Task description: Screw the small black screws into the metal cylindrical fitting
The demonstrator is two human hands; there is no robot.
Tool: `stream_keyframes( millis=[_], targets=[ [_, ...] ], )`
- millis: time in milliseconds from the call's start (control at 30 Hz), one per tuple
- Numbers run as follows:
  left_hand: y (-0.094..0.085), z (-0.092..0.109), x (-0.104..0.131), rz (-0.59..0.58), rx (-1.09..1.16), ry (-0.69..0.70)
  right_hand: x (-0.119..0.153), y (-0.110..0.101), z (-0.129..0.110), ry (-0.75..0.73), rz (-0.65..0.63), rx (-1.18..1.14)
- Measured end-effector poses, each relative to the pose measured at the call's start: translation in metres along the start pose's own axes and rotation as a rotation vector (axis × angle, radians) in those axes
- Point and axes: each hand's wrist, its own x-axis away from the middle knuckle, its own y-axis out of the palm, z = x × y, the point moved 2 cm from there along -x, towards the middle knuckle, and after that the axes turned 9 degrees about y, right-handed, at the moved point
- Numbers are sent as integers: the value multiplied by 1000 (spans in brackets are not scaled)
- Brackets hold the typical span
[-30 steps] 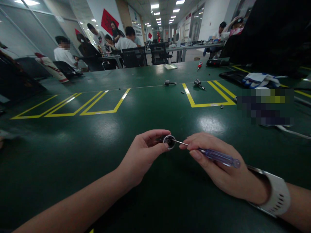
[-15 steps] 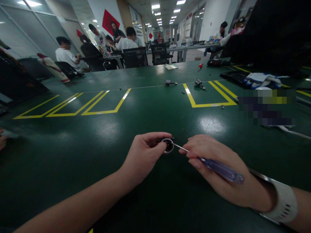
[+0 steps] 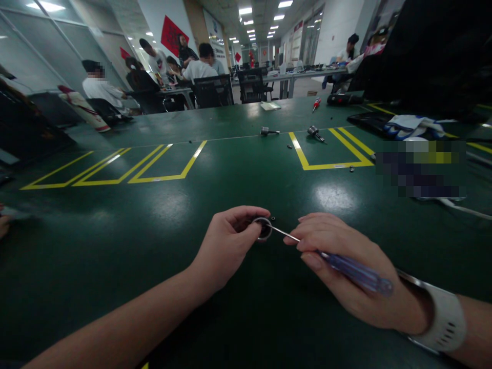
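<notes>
Gripping a purple-handled screwdriver [image 3: 353,270], the right hand [image 3: 342,241] holds its tip at the mouth of a round metal housing [image 3: 266,233], pinched between the left hand's [image 3: 223,246] thumb and fingers. Beyond, two shafted metal parts [image 3: 269,131] [image 3: 315,134] lie on the green table [image 3: 226,179], nearer than a red screwdriver [image 3: 316,104].

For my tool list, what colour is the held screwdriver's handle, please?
The translucent screwdriver handle is bluish purple, clearest in the head view.

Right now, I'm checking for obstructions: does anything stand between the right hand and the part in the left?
Nothing visible blocks the gap: the screwdriver in the right hand spans it, reaching the open end of the metal part in the left hand.
</notes>
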Motion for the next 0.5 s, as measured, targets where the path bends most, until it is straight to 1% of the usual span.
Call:
stream_keyframes(
  millis=[67, 133, 167, 200, 267, 300, 367, 500],
  targets=[
    [-3, 0, -2, 34, 50, -10, -2, -3, 3, 107, 123, -66],
    [-6, 1, -4, 56, 94, -25, -6, -5, 11, 289, 201, -117],
    [-8, 1, -5, 61, 107, -29, -8, -5, 16, 394, 189, -143],
    [-10, 1, -6, 62, 116, -31, -10, -3, 22, 496, 146, -188],
    [-12, 2, -7, 61, 137, -27, -13, 0, 32, 639, 70, -288],
    [-12, 2, -7, 55, 156, -27, -14, 0, 36, 680, 55, -324],
    [-12, 1, -8, 23, 206, -39, -15, 2, 41, 717, 44, -348],
    [-9, 0, -8, -44, 287, -80, -14, 2, 43, 685, 8, -289]
  ],
)
